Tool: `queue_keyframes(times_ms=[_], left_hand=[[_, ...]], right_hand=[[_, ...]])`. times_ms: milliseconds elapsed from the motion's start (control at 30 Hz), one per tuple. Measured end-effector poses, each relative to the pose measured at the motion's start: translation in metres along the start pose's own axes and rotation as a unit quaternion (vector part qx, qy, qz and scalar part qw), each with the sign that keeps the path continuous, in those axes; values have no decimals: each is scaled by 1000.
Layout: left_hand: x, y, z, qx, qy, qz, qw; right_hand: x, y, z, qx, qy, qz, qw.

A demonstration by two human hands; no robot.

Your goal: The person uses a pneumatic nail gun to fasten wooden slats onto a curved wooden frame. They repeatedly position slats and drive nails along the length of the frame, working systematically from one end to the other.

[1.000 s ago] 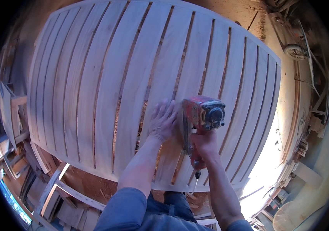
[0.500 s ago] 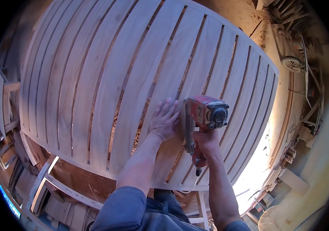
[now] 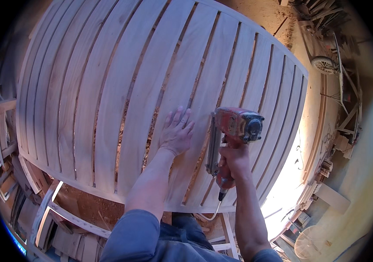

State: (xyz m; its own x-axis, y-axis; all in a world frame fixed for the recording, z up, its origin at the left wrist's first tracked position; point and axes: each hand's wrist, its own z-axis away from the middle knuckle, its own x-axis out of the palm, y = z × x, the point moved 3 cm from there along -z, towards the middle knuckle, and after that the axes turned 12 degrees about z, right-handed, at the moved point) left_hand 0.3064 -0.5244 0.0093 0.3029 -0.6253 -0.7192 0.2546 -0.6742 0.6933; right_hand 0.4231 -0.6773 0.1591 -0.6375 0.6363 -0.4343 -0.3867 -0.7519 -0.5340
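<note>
A large panel of pale wooden slats (image 3: 108, 87), framed along its edges, spreads out in front of me with narrow gaps between the slats. My left hand (image 3: 177, 133) lies flat on a slat near the middle, fingers stretched out and holding nothing. Just to its right, my right hand (image 3: 235, 160) is wrapped round the handle of a red and black nail gun (image 3: 234, 122). The gun's long magazine runs along its left side, and a pale air hose (image 3: 216, 210) leaves the handle's bottom. Whether the gun's nose touches the wood is hidden.
Wooden frames and offcuts (image 3: 7, 126) crowd the left side. A spoked wheel (image 3: 324, 64) and stacked timber stand by the wall at right. Below the panel's near edge sits a pale wooden frame (image 3: 79, 222); sawdust covers the ground.
My left hand has slid slightly left across the slats, away from the nail gun. The gun has shifted a little right relative to the panel, still in my right hand.
</note>
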Motion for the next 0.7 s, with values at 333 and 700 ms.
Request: queue_keyframes(times_ms=[333,700], left_hand=[[0,4,-4,-3,-21,-20,1000],[13,-2,0,3,-38,-107,994]], right_hand=[[-12,37,-9,-30,13,48,998],[-64,105,26,28,7,-79,996]])
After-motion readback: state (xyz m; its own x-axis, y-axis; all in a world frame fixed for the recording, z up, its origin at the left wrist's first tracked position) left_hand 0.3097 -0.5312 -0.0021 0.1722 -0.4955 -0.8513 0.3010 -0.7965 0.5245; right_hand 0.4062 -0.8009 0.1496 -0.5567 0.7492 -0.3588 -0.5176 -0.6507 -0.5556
